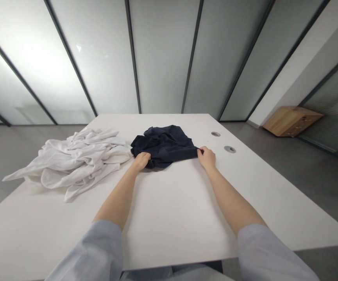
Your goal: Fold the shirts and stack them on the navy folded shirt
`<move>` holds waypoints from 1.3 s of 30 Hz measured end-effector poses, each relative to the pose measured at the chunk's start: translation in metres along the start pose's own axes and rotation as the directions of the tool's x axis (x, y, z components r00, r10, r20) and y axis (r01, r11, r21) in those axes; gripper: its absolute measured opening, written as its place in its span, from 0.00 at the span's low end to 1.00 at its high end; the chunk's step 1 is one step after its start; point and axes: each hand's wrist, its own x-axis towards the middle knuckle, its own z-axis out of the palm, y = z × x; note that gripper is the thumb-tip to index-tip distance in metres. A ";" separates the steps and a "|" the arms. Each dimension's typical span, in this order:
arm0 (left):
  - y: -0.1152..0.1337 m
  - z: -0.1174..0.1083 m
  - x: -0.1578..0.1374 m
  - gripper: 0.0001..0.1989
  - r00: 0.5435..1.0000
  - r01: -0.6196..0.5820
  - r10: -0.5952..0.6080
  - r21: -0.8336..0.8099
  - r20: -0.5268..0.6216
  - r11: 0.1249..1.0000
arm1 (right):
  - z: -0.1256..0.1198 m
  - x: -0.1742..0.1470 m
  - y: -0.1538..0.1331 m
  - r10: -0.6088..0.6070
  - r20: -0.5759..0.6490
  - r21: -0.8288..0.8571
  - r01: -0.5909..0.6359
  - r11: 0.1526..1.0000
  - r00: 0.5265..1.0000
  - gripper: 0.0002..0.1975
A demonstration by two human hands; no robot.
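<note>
A dark navy garment (169, 144) lies bunched on the white table (174, 218), in front of me. Its exact kind cannot be made out from the folds. My left hand (142, 160) is closed on its near left edge, the fingers partly hidden by the hand itself. At the right end, my right hand (206, 157) pinches a corner between thumb and fingers. The cloth's near edge stretches between the two hands. Close by on the left, a heap of crumpled white cloth (81, 156) touches or nearly touches the navy garment; neither hand is on it.
Two round cable grommets (229, 149) are set in the table's right side. Part of the white heap hangs past the left edge. Frosted glass panels (163, 58) stand behind the table, and a wooden cabinet (292, 120) is on the floor at right.
</note>
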 end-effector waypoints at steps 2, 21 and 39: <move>0.003 -0.006 -0.001 0.17 0.998 0.024 -0.028 0.077 0.047 0.997 | -0.001 0.005 -0.003 -0.010 -0.039 0.250 0.019 0.968 0.999 0.11; 0.023 -0.006 -0.005 0.35 0.981 -0.044 -0.042 0.427 0.188 0.903 | -0.073 0.010 0.034 0.086 0.435 0.364 -0.262 0.894 0.896 0.10; 0.011 0.017 -0.011 0.24 0.996 -0.091 0.091 0.430 0.022 0.898 | 0.002 -0.007 -0.034 -0.194 0.612 -0.133 0.341 0.931 0.766 0.25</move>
